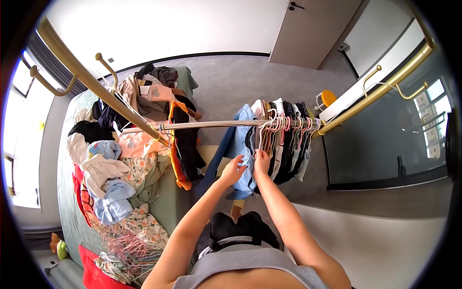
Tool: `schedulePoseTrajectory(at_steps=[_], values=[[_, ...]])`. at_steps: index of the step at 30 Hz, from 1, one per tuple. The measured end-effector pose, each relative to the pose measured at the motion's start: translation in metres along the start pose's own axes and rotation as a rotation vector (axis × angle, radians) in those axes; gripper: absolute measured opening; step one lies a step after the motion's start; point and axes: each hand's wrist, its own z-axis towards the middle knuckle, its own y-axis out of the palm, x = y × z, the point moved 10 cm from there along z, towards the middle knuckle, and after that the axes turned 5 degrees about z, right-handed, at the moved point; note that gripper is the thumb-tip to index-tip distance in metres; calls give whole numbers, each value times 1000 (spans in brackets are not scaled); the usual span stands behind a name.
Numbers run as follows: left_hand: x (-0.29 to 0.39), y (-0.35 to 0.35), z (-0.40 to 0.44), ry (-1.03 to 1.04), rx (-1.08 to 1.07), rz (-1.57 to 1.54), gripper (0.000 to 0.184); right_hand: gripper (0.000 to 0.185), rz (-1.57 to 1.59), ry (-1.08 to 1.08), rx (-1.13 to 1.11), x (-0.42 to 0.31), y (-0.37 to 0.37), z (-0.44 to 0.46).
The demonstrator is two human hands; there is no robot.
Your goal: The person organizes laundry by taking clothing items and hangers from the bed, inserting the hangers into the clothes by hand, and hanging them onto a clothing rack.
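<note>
A light blue denim shirt [243, 137] hangs at the left end of a tight row of clothes on the metal rail [207, 124]. My left hand [233, 169] is at the front of this shirt, thumb and fingers apart. Just right of it, my right hand [262, 162] is closed at the edge of the neighbouring garments, below the pale hangers [276, 124]. What its fingers pinch is hidden. Dark and white garments [291, 154] fill the right part of the row. An orange-and-black garment [177, 144] hangs alone farther left.
Gold rack posts [91, 82] with hooks flank the rail. On the left, a bed [67, 192] holds heaped clothes [115, 159] and a tangle of loose hangers [130, 245]. A dark glossy panel [385, 144] stands right, a door [313, 33] behind, and a yellow stool [328, 98] beyond the rack.
</note>
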Motion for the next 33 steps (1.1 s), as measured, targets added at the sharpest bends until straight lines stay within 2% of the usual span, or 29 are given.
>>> schedulePoseTrajectory(at_steps=[3, 6, 12, 14, 16, 18, 20, 22, 24, 28, 29, 33], values=[[6, 2, 3, -2, 22, 12, 42, 19, -12, 2, -120, 12, 8, 23], [-2, 3, 5, -57, 39, 10, 39, 18, -297, 74, -269, 49, 11, 45], [-11, 12, 11, -89, 39, 22, 35, 24, -1055, -144, -316, 43, -5, 80], [-11, 14, 11, -89, 39, 18, 36, 27, -1103, -199, -285, 45, -12, 91], [-13, 18, 12, -90, 37, -3, 36, 29, -1213, -348, -186, 15, -11, 78], [-14, 19, 15, -92, 37, 11, 36, 31, -1170, -315, -157, 7, -17, 75], [-17, 20, 14, -101, 29, 26, 35, 27, -1120, -178, -145, 19, -35, 80], [-15, 23, 17, -108, 16, 34, 34, 30, -1221, -165, -133, 17, -40, 83], [-17, 25, 19, -121, 8, 36, 33, 31, -1153, -40, -189, 33, -42, 95], [-16, 23, 20, -89, 28, 55, 32, 33, -1353, -262, -281, 13, -19, 91], [-23, 24, 18, -162, -6, 29, 31, 33, -1364, -297, -286, 8, -14, 88], [-19, -5, 5, -144, 59, 41, 30, 33, -1383, -358, -327, 7, 3, 65]])
